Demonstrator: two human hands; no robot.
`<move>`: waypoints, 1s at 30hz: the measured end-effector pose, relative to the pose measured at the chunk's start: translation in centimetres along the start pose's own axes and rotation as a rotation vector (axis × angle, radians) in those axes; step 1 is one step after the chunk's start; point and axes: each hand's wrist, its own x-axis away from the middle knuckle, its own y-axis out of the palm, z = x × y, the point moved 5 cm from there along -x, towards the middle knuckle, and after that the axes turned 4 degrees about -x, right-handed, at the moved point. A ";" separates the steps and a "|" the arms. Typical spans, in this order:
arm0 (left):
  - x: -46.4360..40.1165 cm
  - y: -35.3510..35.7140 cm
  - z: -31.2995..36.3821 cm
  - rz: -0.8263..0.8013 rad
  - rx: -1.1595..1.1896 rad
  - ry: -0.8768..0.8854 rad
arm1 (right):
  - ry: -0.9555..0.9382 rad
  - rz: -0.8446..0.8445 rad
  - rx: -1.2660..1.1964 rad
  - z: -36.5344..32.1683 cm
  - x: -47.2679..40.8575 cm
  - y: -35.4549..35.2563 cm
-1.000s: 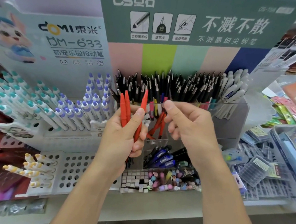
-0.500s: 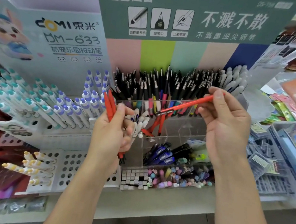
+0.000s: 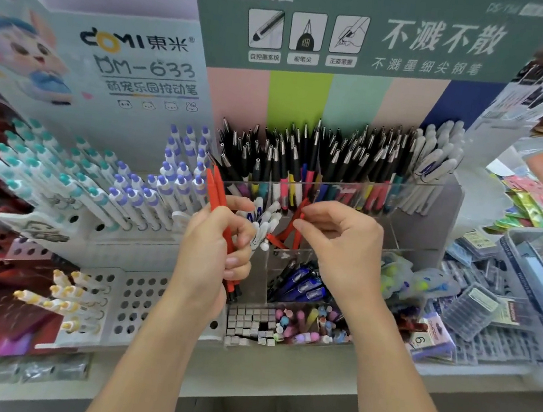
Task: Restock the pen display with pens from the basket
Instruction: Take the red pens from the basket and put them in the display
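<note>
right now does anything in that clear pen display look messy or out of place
Yes. In the clear middle compartment, the red pens by the right hand lean crossed, and one lies nearly flat at the bottom, unlike the upright black-capped pens behind. The left hand grips more red pens.

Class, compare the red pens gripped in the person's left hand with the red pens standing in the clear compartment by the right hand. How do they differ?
The red pens in the left hand form a tight bunch, gripped by the left hand; the red pens in the clear compartment lean loosely and splay apart. The held ones sit outside the display; the others stand in it, at the right hand fingertips. Both sets are slim and red.
</note>
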 end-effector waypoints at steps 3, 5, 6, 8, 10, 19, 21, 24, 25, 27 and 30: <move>0.2 0.2 -0.1 -0.029 0.036 -0.012 | 0.029 -0.002 -0.030 0.0 -0.1 0.2; 0.3 0.4 0.0 -0.042 0.059 -0.022 | 0.052 -0.022 -0.039 0.0 -0.2 0.3; 0.3 0.6 0.1 -0.047 0.057 -0.024 | 0.065 -0.033 -0.047 0.0 -0.2 0.4; 0.3 0.8 0.2 -0.051 0.022 -0.020 | 0.084 -0.050 -0.070 0.2 -0.1 0.6; 0.3 1.0 0.2 -0.049 -0.012 -0.011 | 0.085 -0.066 -0.081 0.1 0.1 0.8; 0.5 1.9 -0.1 -0.073 -0.101 -0.023 | 0.085 -0.159 -0.115 -0.6 0.7 0.4; 0.7 2.2 -0.1 -0.098 -0.152 -0.013 | 0.074 -0.113 -0.133 -1.3 0.4 -0.6; 0.8 2.8 -0.2 -0.153 -0.242 0.013 | 0.116 -0.105 -0.290 -2.7 0.2 -1.7; 0.8 3.0 -0.4 -0.180 -0.262 0.013 | 0.139 -0.126 -0.347 -3.0 0.3 -1.7; 1.1 3.5 -0.7 -0.241 -0.265 -0.005 | 0.181 -0.158 -0.429 -3.3 0.6 -1.6; 1.3 3.7 -1.0 -0.286 -0.247 -0.028 | 0.268 -0.143 -0.527 -2.8 1.1 -1.2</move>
